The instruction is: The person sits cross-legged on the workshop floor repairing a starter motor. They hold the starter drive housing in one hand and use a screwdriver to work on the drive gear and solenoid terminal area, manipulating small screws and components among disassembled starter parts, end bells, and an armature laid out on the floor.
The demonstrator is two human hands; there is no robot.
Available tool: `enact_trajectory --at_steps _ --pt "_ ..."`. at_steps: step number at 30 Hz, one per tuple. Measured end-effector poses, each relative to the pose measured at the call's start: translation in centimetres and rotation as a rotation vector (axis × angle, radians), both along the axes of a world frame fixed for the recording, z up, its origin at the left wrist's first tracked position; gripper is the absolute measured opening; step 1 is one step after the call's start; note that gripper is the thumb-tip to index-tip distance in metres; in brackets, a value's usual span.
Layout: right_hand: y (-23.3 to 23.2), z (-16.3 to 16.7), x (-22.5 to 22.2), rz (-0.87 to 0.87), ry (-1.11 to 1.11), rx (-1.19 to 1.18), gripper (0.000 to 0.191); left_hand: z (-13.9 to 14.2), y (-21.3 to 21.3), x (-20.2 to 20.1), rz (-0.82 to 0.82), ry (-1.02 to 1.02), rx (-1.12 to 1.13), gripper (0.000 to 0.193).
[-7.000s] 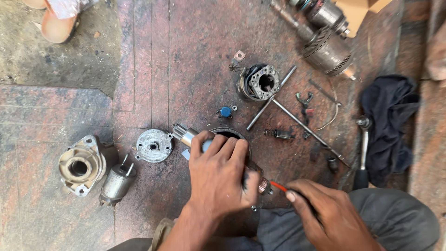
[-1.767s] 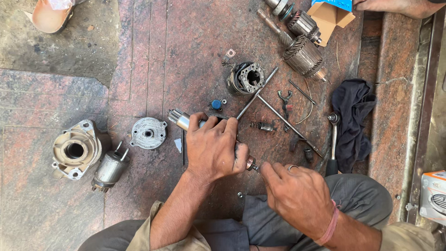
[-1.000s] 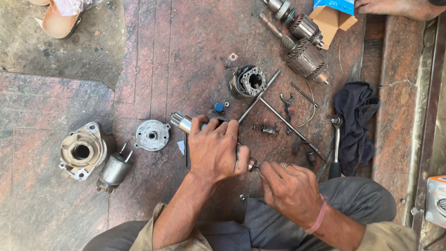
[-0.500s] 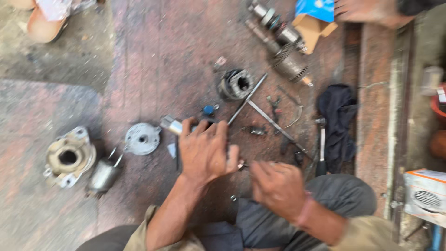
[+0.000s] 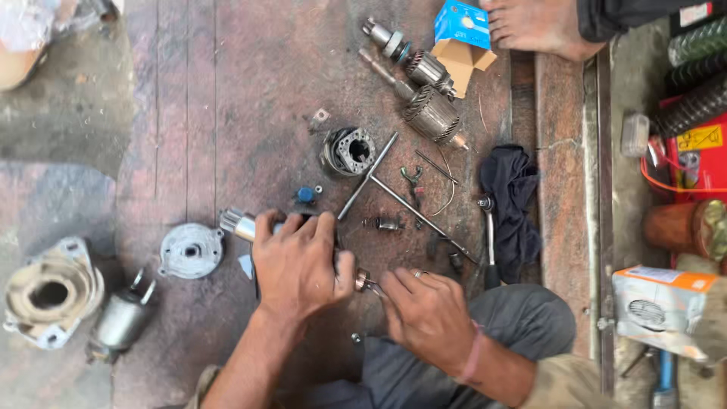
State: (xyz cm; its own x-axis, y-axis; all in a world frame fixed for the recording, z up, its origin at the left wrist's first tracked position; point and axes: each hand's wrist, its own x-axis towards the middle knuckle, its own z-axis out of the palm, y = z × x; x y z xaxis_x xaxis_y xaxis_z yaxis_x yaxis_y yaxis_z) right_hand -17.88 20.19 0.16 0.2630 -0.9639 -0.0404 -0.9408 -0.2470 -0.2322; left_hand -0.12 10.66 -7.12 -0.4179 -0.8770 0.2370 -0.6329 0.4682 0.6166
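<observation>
My left hand [image 5: 297,261] lies palm down over a dark round motor part on the floor, gripping it; a silver toothed pinion shaft [image 5: 240,223] sticks out to the left of my fingers. My right hand [image 5: 425,314] is closed on a thin tool whose metal tip [image 5: 365,282] touches the part just right of my left thumb. The part itself is almost wholly hidden under my left hand.
Around lie a round grey end cover [image 5: 191,250], an aluminium nose housing [image 5: 47,289], a solenoid [image 5: 121,320], a brush holder ring [image 5: 348,150], an armature [image 5: 428,106], long bolts [image 5: 413,208], a ratchet wrench [image 5: 488,238], a dark rag [image 5: 511,197], a blue box [image 5: 460,34] and another person's bare foot [image 5: 534,26].
The view has shifted so the parts sit further right and lower. My left hand stays on the motor part; my right hand has drawn in close with the tool tip against it.
</observation>
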Motion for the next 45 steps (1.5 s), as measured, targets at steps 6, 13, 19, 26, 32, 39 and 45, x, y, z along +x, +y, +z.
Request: enact_trajectory --at_steps 6,13,19,26,32,39,45 --pt "-0.3 -0.6 1.2 -0.042 -0.024 0.038 0.015 0.5 -0.1 0.7 0.037 -0.026 -0.007 0.032" --pt "-0.5 0.2 0.6 -0.017 -0.021 0.079 0.017 0.5 -0.1 0.5 0.016 -0.033 0.004 0.033" --pt "-0.7 0.2 1.2 -0.047 0.013 0.116 0.017 0.4 -0.2 0.5 0.016 -0.040 -0.006 0.034" --pt "-1.5 0.2 1.4 -0.028 -0.100 0.104 0.020 0.2 -0.1 0.6 0.019 -0.012 -0.017 0.031" --pt "-1.9 1.4 1.0 -0.038 0.022 0.266 0.015 0.6 -0.3 0.7 0.015 -0.012 -0.013 0.032" --pt "-1.8 0.7 1.3 -0.071 -0.061 0.174 0.016 -0.1 0.0 0.7 0.026 -0.054 0.001 0.033" --pt "-1.2 -0.6 0.8 -0.100 -0.124 0.175 0.019 0.3 -0.5 0.1 0.064 -0.003 -0.004 0.041"
